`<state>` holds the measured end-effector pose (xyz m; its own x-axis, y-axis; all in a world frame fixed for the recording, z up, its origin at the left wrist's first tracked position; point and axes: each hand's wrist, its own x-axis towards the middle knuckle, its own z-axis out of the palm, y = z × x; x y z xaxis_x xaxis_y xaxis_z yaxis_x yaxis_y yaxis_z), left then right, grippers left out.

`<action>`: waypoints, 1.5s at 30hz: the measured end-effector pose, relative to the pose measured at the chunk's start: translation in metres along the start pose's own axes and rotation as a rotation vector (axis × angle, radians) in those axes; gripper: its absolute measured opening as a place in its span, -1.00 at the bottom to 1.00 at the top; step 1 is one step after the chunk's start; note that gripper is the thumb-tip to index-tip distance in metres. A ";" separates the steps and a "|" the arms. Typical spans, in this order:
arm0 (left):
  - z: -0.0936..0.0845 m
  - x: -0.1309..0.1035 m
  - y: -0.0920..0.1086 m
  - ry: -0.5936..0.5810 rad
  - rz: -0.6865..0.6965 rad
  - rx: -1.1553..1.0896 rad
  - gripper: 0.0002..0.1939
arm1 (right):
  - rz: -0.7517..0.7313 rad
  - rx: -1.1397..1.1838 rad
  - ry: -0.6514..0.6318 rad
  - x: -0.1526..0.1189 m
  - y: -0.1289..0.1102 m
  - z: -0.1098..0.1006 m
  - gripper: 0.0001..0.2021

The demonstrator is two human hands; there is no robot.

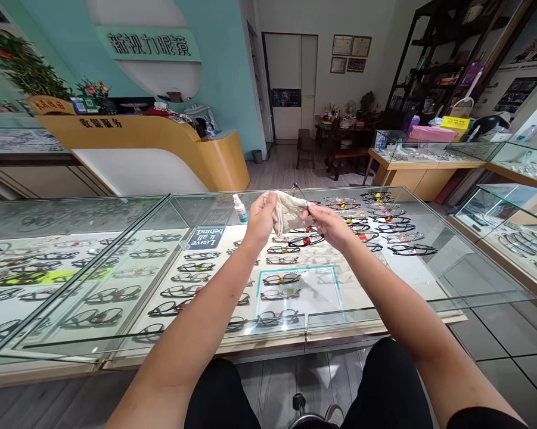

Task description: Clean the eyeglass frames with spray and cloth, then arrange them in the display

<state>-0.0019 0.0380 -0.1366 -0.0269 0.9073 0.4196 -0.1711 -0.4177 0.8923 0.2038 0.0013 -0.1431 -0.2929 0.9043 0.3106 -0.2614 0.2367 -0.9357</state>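
Above the glass display case, my left hand (262, 217) is closed on a cream cloth (286, 215) that hangs from its fingers. The fingers of my right hand (328, 223) pinch a pair of dark-framed glasses (298, 189) at the cloth's right end. One thin part of the frame sticks up above the cloth; the cloth and fingers hide much of the rest. A small white spray bottle (240, 208) stands on the glass to the left of my left hand.
The glass display case (366, 304) below my hands holds rows of glasses. Another case (62, 238) adjoins at the left, with more at the right. Beyond stand a wooden counter (219, 158), a bench (306, 143) and a shelf rack. A stool base shows between my knees.
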 end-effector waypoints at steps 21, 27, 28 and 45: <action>-0.041 0.008 -0.018 -0.210 0.029 1.344 -0.86 | 0.021 0.190 0.083 0.004 -0.013 -0.011 -0.54; -0.003 -0.009 -0.005 -0.370 0.112 0.504 -0.53 | -0.045 0.149 0.046 0.003 -0.013 -0.008 -0.54; 0.004 -0.012 -0.004 -0.389 0.072 0.376 -0.46 | -0.052 0.126 0.039 0.003 -0.013 -0.008 -0.53; 0.011 -0.013 -0.006 -0.326 -0.037 0.150 -0.48 | -0.044 -0.096 0.001 0.004 -0.007 -0.010 -0.54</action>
<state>0.0100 0.0277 -0.1457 0.2965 0.8690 0.3961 -0.0193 -0.4092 0.9122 0.2133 0.0065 -0.1374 -0.2817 0.8927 0.3518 -0.1846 0.3094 -0.9329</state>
